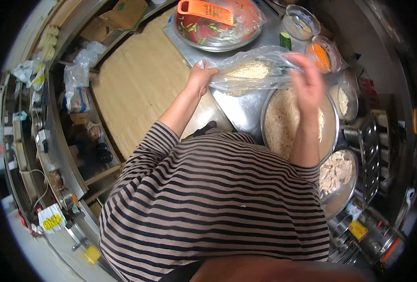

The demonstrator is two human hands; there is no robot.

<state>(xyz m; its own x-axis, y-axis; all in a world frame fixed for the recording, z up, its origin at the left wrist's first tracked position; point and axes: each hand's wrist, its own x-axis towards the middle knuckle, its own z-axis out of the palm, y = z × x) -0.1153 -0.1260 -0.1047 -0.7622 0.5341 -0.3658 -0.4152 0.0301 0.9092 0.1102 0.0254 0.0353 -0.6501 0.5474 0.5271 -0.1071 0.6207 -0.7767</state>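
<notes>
My left hand (200,77) grips the left end of a clear plastic bag (250,70) that holds pale noodles. My right hand (308,84) is blurred at the bag's right end, above a large metal bowl of noodles (283,123); whether it grips the bag is unclear. The bag hangs over a steel counter (239,109). My striped shirt fills the lower middle of the view.
A big metal bowl (227,46) with an orange grater (206,11) sits at the back. Small tubs (300,21) and a tub of orange shreds (321,55) stand right. A bowl of shredded meat (336,173) is near right. Cardboard covers the floor (138,84); shelves curve left.
</notes>
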